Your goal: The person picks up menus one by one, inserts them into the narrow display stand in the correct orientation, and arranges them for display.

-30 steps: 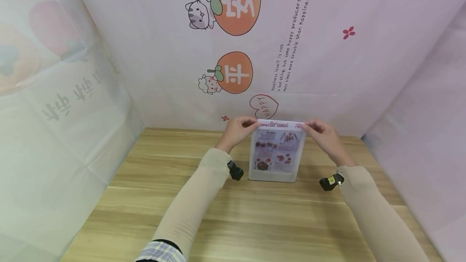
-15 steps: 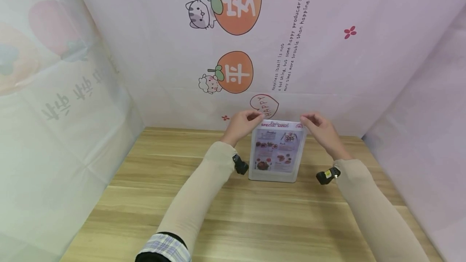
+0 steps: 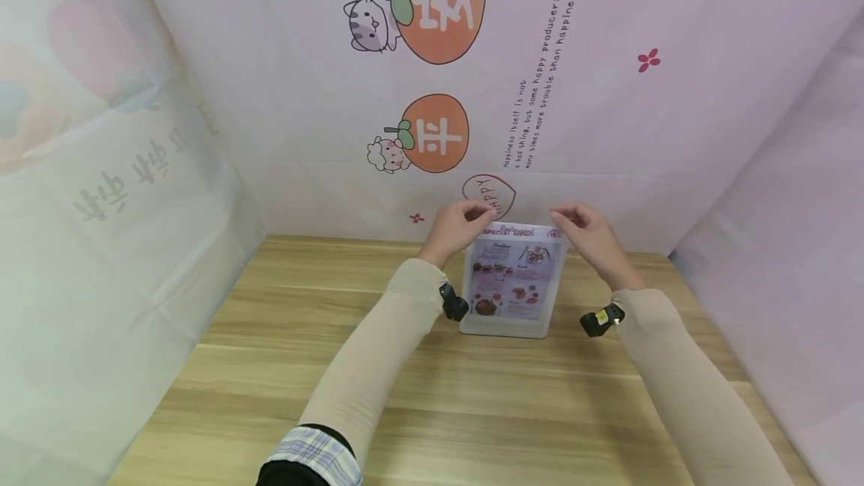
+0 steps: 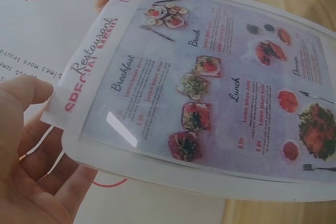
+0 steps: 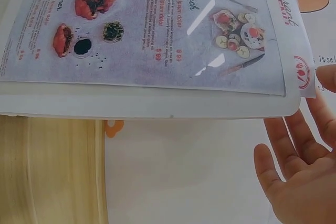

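A printed restaurant menu sheet (image 3: 516, 230) sits in a white-framed clear menu holder (image 3: 503, 327) that stands upright on the table. Its header strip sticks out above the holder's top edge. My left hand (image 3: 451, 232) pinches the sheet's upper left corner between thumb and fingers, as the left wrist view shows from close by. At the opposite upper corner, the thumb and index finger of my right hand (image 3: 594, 240) pinch the paper; its other fingers (image 5: 270, 174) spread loosely behind the holder in the right wrist view.
The wooden table (image 3: 513, 411) runs up to a white printed backdrop (image 3: 594, 118) close behind the holder. Fabric side walls rise at left and right. A small black camera is strapped to each wrist.
Both hands have shifted inward along the sheet's top edge and slightly upward. The holder stays in place, with the sheet's header still above it.
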A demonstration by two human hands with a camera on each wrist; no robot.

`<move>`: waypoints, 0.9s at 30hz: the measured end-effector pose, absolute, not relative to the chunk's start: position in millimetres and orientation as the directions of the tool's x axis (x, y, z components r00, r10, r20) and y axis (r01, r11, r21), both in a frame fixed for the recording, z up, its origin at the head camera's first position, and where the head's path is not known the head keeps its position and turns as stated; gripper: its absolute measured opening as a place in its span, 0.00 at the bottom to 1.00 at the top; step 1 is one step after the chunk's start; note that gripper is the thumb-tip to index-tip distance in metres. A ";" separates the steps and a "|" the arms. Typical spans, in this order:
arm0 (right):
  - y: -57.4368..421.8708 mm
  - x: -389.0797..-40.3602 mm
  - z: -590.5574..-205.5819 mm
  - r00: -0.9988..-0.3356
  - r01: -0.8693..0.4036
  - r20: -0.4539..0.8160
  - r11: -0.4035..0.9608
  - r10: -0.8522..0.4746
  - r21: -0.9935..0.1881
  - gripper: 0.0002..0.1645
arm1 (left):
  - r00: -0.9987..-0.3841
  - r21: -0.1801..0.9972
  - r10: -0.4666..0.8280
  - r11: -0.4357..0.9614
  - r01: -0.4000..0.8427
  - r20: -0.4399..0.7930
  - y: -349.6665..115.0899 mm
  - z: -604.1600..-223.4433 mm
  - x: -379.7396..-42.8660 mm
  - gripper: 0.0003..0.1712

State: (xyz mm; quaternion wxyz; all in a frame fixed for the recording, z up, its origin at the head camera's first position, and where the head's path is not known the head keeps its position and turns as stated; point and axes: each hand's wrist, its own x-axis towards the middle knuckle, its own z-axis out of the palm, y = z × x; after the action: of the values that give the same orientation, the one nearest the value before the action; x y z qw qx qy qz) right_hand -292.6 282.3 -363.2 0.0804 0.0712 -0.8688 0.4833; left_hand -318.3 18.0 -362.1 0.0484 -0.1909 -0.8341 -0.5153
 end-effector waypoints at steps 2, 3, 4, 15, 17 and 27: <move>282.6 -292.8 -363.1 -0.978 -0.200 0.204 0.520 -0.050 -0.831 0.32 | -0.924 0.839 0.264 0.402 0.366 0.276 18.8 -363.5 -318.6 0.15; 282.8 -292.8 -363.0 -0.978 -0.199 0.201 0.515 -0.054 -0.834 0.32 | -0.925 0.838 0.262 0.406 0.365 0.276 19.1 -363.9 -318.7 0.15; 283.0 -292.8 -362.9 -0.978 -0.199 0.199 0.514 -0.056 -0.834 0.32 | -0.925 0.837 0.259 0.407 0.365 0.277 19.3 -364.4 -318.7 0.15; 285.4 -292.0 -367.4 -0.977 -0.209 0.193 0.525 -0.086 -0.825 0.31 | -0.921 0.839 0.276 0.400 0.370 0.275 19.5 -370.8 -319.7 0.12; 286.2 -291.3 -368.1 -0.978 -0.206 0.188 0.532 -0.089 -0.821 0.31 | -0.925 0.839 0.279 0.410 0.358 0.258 19.3 -372.2 -318.9 0.13; 287.2 -289.4 -372.6 -0.976 -0.214 0.166 0.529 -0.138 -0.821 0.27 | -0.932 0.853 0.288 0.408 0.326 0.219 17.5 -378.3 -314.9 0.14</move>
State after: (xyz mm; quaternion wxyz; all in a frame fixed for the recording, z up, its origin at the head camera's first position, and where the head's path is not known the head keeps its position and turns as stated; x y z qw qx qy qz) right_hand -289.4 287.2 -372.6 0.0402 0.1008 -0.8734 0.4748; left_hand -314.9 17.5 -378.3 0.0187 -0.1829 -0.8389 -0.5123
